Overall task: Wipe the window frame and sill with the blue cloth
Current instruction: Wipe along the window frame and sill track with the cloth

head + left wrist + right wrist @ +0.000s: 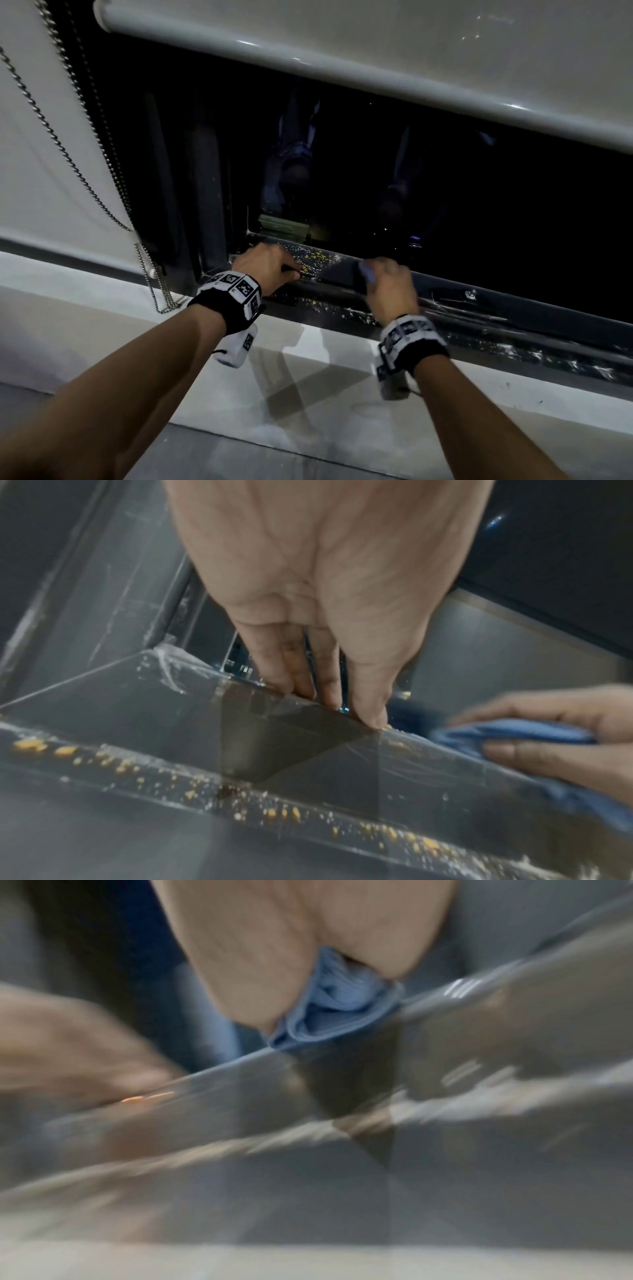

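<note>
**While one hand braces, one wipes**

Since the left hand (325, 588) plants straight, close-set fingers (366, 696) on the window frame (513, 305), seemingly for support, the right hand (390, 291) can pinch the bunched blue cloth (335, 1010) against that frame's top edge, near yellow crumbs (281, 814)

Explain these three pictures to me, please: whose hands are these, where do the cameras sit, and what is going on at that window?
There is no machine here: a person works with bare hands and wears three cameras. The wide picture comes from the head. The other two come from bands on the wrists and look along the fingers. The left hand touches the dark window frame with its fingertips. The frame is dotted with yellow and white specks. The right hand holds a bunched blue cloth against the frame's edge, though its own picture is blurred. Above hangs a roller blind, with its bead chain to the left.
</note>
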`<state>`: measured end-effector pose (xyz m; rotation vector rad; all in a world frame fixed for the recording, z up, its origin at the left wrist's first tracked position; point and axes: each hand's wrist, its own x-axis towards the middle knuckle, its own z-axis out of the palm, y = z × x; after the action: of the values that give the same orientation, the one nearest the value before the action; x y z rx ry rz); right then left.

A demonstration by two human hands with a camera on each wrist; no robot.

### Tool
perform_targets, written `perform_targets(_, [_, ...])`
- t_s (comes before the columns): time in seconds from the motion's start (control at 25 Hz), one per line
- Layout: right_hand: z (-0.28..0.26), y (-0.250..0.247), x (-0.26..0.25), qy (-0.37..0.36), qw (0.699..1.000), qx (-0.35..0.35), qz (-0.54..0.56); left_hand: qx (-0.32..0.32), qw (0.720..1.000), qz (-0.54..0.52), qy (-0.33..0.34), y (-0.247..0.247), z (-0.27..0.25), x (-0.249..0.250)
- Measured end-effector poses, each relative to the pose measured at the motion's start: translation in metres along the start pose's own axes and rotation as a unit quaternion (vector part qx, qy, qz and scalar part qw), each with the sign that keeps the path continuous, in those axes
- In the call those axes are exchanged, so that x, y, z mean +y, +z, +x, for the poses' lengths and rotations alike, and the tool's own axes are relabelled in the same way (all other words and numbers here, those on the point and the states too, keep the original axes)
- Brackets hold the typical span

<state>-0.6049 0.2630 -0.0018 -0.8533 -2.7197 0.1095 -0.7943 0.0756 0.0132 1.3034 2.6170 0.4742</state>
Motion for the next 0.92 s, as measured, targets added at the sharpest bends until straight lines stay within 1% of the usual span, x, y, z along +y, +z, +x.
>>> perform_targets(0.04, [-0.007, 0.009, -0.020, -0.063, 0.998, -0.009, 0.025, 0.000, 1.000, -0.001, 0.000, 0.000, 0.000, 0.001])
perform_targets(0.08, [-0.011, 0.010, -0.034, -0.126, 0.989, -0.024, 0.075, -0.001, 1.000, -0.001, 0.004, 0.001, -0.001, 0.002])
perform_targets(0.12, [-0.009, 0.003, -0.042, -0.175, 0.974, -0.044, 0.136, -0.002, 1.000, -0.002, 0.014, 0.000, -0.004, 0.003])
perform_targets(0.16, [-0.004, -0.009, -0.044, -0.193, 0.960, -0.066, 0.194, 0.001, 1.000, -0.004, 0.030, -0.001, -0.007, 0.004])
perform_targets(0.2, [0.002, -0.019, -0.038, -0.179, 0.952, -0.079, 0.236, 0.007, 0.999, -0.010, 0.040, -0.002, -0.011, 0.003])
perform_targets(0.24, [0.008, -0.024, -0.026, -0.137, 0.955, -0.057, 0.257, 0.019, 0.999, -0.016, 0.040, -0.002, -0.016, 0.000])
perform_targets(0.28, [0.014, -0.025, -0.010, -0.076, 0.967, -0.009, 0.243, 0.036, 0.999, -0.014, 0.028, -0.003, -0.020, -0.004])
perform_targets(0.32, [0.019, -0.022, 0.005, -0.007, 0.982, 0.030, 0.188, 0.050, 0.999, -0.007, 0.012, -0.003, -0.024, -0.010])
perform_targets(0.36, [0.019, -0.017, 0.013, 0.048, 0.993, 0.036, 0.101, 0.053, 0.999, 0.003, -0.003, -0.002, -0.027, -0.016])
perform_targets(0.4, [0.017, -0.007, 0.012, 0.074, 0.997, 0.011, 0.028, 0.048, 0.999, 0.012, -0.013, -0.001, -0.029, -0.021])
perform_targets(0.44, [0.015, 0.003, 0.003, 0.067, 0.998, -0.017, -0.003, 0.039, 0.999, 0.018, -0.019, -0.001, -0.031, -0.025])
perform_targets(0.48, [0.014, 0.012, -0.012, 0.034, 0.999, -0.037, 0.011, 0.034, 0.999, 0.023, -0.022, -0.002, -0.031, -0.027])
perform_targets(0.52, [0.011, 0.013, -0.031, -0.014, 0.997, -0.048, 0.051, 0.033, 0.999, 0.028, -0.026, -0.003, -0.031, -0.026])
perform_targets(0.6, [0.004, 0.010, -0.057, -0.139, 0.981, -0.046, 0.127, 0.041, 0.998, 0.036, -0.036, -0.005, -0.030, -0.022])
perform_targets(0.64, [0.000, 0.007, -0.060, -0.184, 0.970, -0.044, 0.151, 0.046, 0.998, 0.036, -0.040, -0.006, -0.030, -0.020])
perform_targets(0.68, [-0.002, 0.001, -0.055, -0.207, 0.962, -0.043, 0.172, 0.050, 0.997, 0.034, -0.042, -0.006, -0.030, -0.020])
perform_targets(0.72, [-0.001, -0.001, -0.041, -0.193, 0.962, -0.042, 0.187, 0.052, 0.997, 0.029, -0.044, -0.006, -0.031, -0.021])
perform_targets(0.76, [0.000, -0.004, -0.025, -0.145, 0.972, -0.031, 0.184, 0.053, 0.997, 0.023, -0.046, -0.006, -0.030, -0.023])
perform_targets(0.8, [0.001, -0.006, -0.009, -0.075, 0.985, -0.006, 0.154, 0.056, 0.997, 0.020, -0.045, -0.004, -0.030, -0.025])
perform_targets(0.84, [0.002, -0.006, 0.001, -0.001, 0.995, 0.014, 0.095, 0.057, 0.997, 0.018, -0.044, -0.003, -0.029, -0.027])
perform_targets(0.88, [0.004, -0.002, 0.001, 0.053, 0.998, 0.013, 0.037, 0.057, 0.997, 0.017, -0.043, -0.002, -0.029, -0.028])
perform_targets(0.92, [0.008, 0.001, -0.009, 0.071, 0.997, -0.003, 0.004, 0.058, 0.997, 0.017, -0.044, -0.001, -0.028, -0.028])
